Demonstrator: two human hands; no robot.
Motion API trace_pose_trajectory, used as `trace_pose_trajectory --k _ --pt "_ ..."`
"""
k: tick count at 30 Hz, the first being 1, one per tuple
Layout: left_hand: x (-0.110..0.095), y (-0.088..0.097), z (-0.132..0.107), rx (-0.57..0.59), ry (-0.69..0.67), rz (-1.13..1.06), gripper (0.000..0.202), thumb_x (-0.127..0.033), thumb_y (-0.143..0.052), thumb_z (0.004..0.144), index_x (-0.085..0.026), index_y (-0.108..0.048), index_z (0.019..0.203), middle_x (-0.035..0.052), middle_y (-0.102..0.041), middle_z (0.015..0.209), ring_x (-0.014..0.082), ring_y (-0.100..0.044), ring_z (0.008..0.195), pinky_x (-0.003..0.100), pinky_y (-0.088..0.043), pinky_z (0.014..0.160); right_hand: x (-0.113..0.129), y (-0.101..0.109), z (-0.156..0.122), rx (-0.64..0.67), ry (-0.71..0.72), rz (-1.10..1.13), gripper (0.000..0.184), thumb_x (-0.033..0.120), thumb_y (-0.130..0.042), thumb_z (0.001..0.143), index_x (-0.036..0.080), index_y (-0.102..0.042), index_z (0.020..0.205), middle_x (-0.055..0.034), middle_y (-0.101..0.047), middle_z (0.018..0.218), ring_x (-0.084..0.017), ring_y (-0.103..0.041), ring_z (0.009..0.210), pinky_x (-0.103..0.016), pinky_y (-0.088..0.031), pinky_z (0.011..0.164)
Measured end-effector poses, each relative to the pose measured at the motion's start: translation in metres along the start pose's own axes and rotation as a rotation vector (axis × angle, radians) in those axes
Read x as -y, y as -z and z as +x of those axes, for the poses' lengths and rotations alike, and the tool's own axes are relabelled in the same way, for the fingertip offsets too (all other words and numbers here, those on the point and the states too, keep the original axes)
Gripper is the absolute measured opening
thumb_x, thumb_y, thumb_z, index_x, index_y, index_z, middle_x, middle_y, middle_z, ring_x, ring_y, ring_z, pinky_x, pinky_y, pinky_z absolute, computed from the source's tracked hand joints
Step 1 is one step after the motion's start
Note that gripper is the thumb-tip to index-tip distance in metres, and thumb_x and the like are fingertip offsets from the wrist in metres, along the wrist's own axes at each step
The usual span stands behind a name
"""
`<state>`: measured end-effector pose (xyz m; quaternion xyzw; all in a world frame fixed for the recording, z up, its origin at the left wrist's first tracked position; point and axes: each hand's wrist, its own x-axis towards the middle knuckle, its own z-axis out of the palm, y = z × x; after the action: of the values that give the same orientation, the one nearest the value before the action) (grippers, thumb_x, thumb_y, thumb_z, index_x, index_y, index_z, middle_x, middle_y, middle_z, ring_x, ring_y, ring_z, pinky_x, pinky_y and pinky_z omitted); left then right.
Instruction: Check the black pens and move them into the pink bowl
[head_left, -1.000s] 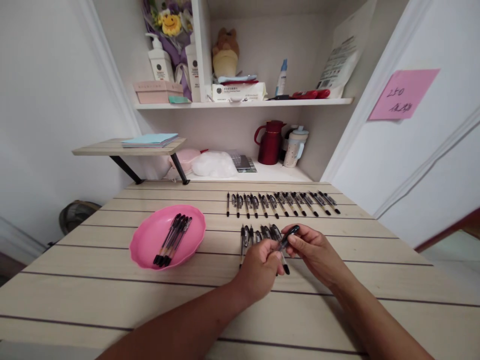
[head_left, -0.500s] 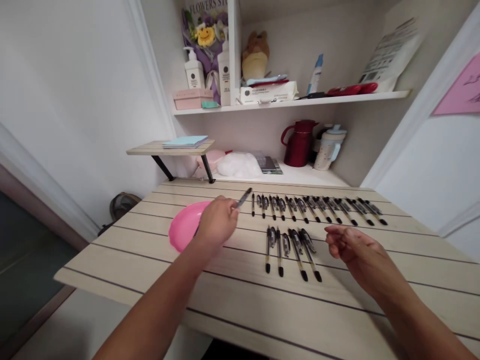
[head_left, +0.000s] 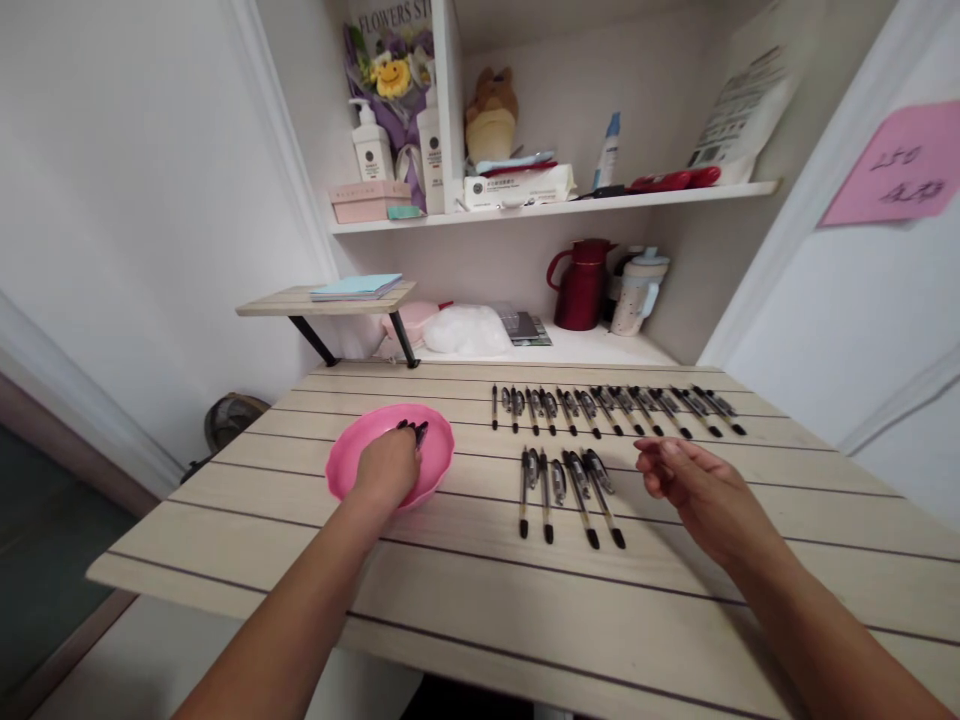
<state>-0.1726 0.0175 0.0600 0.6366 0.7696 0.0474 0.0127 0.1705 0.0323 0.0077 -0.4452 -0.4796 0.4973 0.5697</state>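
Pens (head_left: 546, 505) with black tips lie in two rows on a striped wooden counter (head_left: 480, 590), as seen from the head-worn camera. The longer row runs along the counter's back edge, right of the middle. A shorter group of four sits in front of it, toward the near edge, with short clear-and-black pieces (head_left: 559, 482) beside the barrels. More pens (head_left: 422, 432) show their dark ends inside a pink, wavy-rimmed bowl (head_left: 344, 462), set in from the counter's left edge.

A person's left hand (head_left: 390, 465) reaches into the bowl, just beside those dark ends; its fingers are hidden, and whether they grip a pen cannot be told. The right hand (head_left: 690, 480) hangs over the counter's right half, just right of the shorter group, its fingers loosely bent, thumb and forefinger slightly apart, with nothing visible between them.

At the counter's back left corner, a small raised stand (head_left: 277, 300) bears a stack of blue-topped paper (head_left: 358, 288). Behind the back edge stand a dark red jug (head_left: 581, 288) and a pale, blue-lidded tumbler (head_left: 634, 300), with a puffy white bag (head_left: 466, 330) to their left. A plush toy (head_left: 491, 115) and a pump bottle (head_left: 370, 150) occupy the shelf above; a pink note (head_left: 900, 165) with handwriting is stuck up at right.
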Motion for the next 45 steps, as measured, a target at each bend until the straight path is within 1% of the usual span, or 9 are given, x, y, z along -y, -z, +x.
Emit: trace_pose_trajectory --k 6,10,15,23,28,33,38,43,45 --pt "-0.031 0.013 -0.015 -0.055 -0.205 -0.132 0.024 -0.026 -0.040 0.080 -0.016 -0.062 0.084 0.0090 -0.065 0.092 0.0197 -0.057 0.080 0.027 -0.037 0.063 -0.009 0.003 0.007 -0.129 -0.067 -0.291 0.028 0.044 -0.066 0.064 0.018 -0.059 0.072 -0.0017 -0.059 0.059 -0.011 -0.048 0.044 -0.023 -0.034 0.039" --pt "-0.064 0.007 -0.031 0.038 -0.467 -0.391 0.023 -0.027 -0.042 0.079 -0.018 -0.063 0.079 0.0047 -0.065 0.087 0.0173 -0.055 0.079 0.025 -0.038 0.065 -0.010 0.000 0.004 -0.058 -0.041 -0.656 0.023 0.042 -0.058 0.068 0.020 -0.054 0.062 0.0007 -0.056 0.051 -0.013 -0.049 0.043 -0.025 -0.034 0.044" --pt "-0.097 -0.011 -0.044 0.112 -0.600 -0.462 0.019 -0.021 -0.045 0.074 -0.019 -0.064 0.073 0.0028 -0.064 0.076 0.0162 -0.055 0.073 0.025 -0.037 0.064 -0.005 -0.014 -0.006 0.109 0.020 -1.123 0.035 0.042 -0.049 0.073 0.020 -0.050 0.046 0.0000 -0.053 0.043 -0.013 -0.046 0.043 -0.025 -0.027 0.045" --pt "-0.121 -0.024 -0.045 0.115 -0.725 -0.491 0.019 -0.021 -0.046 0.074 -0.019 -0.064 0.072 0.0033 -0.063 0.070 0.0164 -0.054 0.067 0.026 -0.036 0.060 -0.006 -0.028 -0.014 0.172 0.027 -1.366 0.024 0.033 -0.052 0.070 0.020 -0.058 0.051 -0.0059 -0.060 0.053 -0.015 -0.049 0.049 -0.025 -0.025 0.047" --pt "-0.131 -0.032 -0.040 0.286 -0.615 -0.735 0.020 -0.024 -0.045 0.074 -0.017 -0.064 0.074 0.0021 -0.060 0.063 0.0132 -0.052 0.058 0.024 -0.036 0.054 -0.004 -0.025 -0.011 0.144 0.049 -1.214 0.026 0.029 -0.047 0.071 0.020 -0.047 0.046 -0.0009 -0.051 0.045 -0.013 -0.043 0.044 -0.025 -0.025 0.046" --pt "-0.145 -0.035 -0.034 0.548 -0.254 -1.247 0.026 -0.034 -0.044 0.077 -0.014 -0.056 0.088 0.0028 -0.056 0.071 0.0113 -0.054 0.057 0.021 -0.041 0.048 0.004 -0.029 -0.018 0.193 0.198 -0.899 0.026 0.030 -0.047 0.073 0.020 -0.040 0.049 0.0031 -0.044 0.046 -0.011 -0.040 0.047 -0.023 -0.028 0.046" --pt "-0.153 -0.032 -0.030 0.592 -0.092 -1.535 0.021 -0.035 -0.048 0.077 -0.014 -0.049 0.081 0.0044 -0.058 0.075 0.0097 -0.057 0.059 0.022 -0.046 0.052 0.007 -0.026 -0.018 0.319 0.264 -0.740 0.022 0.033 -0.048 0.077 0.019 -0.051 0.060 0.0024 -0.050 0.054 -0.011 -0.044 0.051 -0.023 -0.033 0.050" --pt "-0.143 -0.036 -0.026 0.587 -0.004 -1.644 0.023 -0.037 -0.048 0.077 -0.016 -0.046 0.085 0.0044 -0.061 0.068 0.0140 -0.061 0.055 0.022 -0.044 0.048 -0.006 -0.007 0.000 -0.065 0.201 -0.795 0.021 0.038 -0.051 0.074 0.020 -0.055 0.085 -0.0008 -0.060 0.069 -0.014 -0.052 0.056 -0.026 -0.038 0.054" --pt "-0.139 -0.039 -0.025 0.601 0.024 -1.668 0.024 -0.038 -0.049 0.076 -0.017 -0.046 0.086 0.0009 -0.057 0.061 0.0149 -0.061 0.053 0.022 -0.044 0.045 -0.013 -0.004 0.003 -0.094 0.141 -0.928 0.028 0.035 -0.054 0.071 0.020 -0.053 0.094 -0.0010 -0.062 0.071 -0.014 -0.054 0.055 -0.026 -0.037 0.054"
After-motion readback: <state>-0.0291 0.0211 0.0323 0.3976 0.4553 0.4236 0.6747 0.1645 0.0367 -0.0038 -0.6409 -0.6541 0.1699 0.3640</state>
